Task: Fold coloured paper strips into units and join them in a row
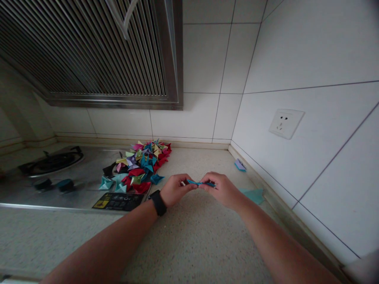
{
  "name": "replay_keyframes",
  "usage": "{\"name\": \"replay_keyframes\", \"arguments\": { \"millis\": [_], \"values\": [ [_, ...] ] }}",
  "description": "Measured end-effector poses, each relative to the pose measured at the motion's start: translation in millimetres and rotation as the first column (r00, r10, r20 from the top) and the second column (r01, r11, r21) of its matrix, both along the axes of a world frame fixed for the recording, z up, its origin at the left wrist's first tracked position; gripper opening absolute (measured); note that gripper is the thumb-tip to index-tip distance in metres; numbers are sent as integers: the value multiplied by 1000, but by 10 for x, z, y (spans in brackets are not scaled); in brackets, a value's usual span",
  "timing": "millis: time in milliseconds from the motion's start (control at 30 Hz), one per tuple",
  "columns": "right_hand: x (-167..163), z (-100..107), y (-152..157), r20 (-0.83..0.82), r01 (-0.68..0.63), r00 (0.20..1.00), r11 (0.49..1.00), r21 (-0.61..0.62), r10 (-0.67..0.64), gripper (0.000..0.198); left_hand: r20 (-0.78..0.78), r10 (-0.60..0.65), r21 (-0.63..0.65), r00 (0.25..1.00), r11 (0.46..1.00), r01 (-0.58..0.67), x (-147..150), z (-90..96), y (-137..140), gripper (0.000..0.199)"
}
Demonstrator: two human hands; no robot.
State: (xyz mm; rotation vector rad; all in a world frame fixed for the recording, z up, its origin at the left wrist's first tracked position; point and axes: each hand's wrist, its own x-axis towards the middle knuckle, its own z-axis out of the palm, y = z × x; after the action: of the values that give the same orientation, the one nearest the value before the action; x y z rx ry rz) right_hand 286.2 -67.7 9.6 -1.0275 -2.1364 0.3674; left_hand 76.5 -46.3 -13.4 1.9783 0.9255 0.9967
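A narrow strip of folded blue paper [194, 182] is pinched between both hands above the speckled countertop [189, 240]. My left hand [177, 189], with a dark watch on its wrist, grips one end between thumb and fingers. My right hand [219, 188] pinches the other end, its thumb close to the left thumb. Part of the paper is hidden by the fingers. To the left lies a heap of folded paper pieces [143, 163] in red, blue, yellow, purple and pale green, partly on the stove. A teal sheet of paper [254, 195] lies beyond my right wrist.
A steel gas stove [89, 173] with a burner [51, 161] and dark knobs [65, 185] sits at the left. Over it hangs a range hood [112, 59]. A small lilac and blue paper stack [240, 165] rests near the right wall, which carries a socket [286, 123].
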Motion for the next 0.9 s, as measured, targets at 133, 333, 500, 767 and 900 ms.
{"name": "replay_keyframes", "arguments": {
  "millis": [133, 333, 500, 767, 900],
  "values": [
    [-21, -10, -11, -25, -7, 1000, 997, -71, 5, 18, -40, -59, -56, 997, 997, 57, 6, 19, -14, 31],
    [-40, 4, -46, -54, 2, 998, 981, -193, -13, 22, -78, -132, -56, 988, 990, 128, 16, -18, -21, 33],
    [-38, -10, -43, -143, -114, 987, 939, -324, 71, 25, 70, -230, -136, 971, 962, 238, 27, -27, -32, 36],
    [-66, -37, -65, -236, -292, 952, 812, -506, 195, 32, 235, -294, -222, 926, 912, 346, 34, 0, -41, 34],
    [-64, -38, -65, -241, -298, 950, 808, -508, 199, 35, 257, -311, -246, 915, 895, 373, 33, -9, -39, 34]
  ]
}}
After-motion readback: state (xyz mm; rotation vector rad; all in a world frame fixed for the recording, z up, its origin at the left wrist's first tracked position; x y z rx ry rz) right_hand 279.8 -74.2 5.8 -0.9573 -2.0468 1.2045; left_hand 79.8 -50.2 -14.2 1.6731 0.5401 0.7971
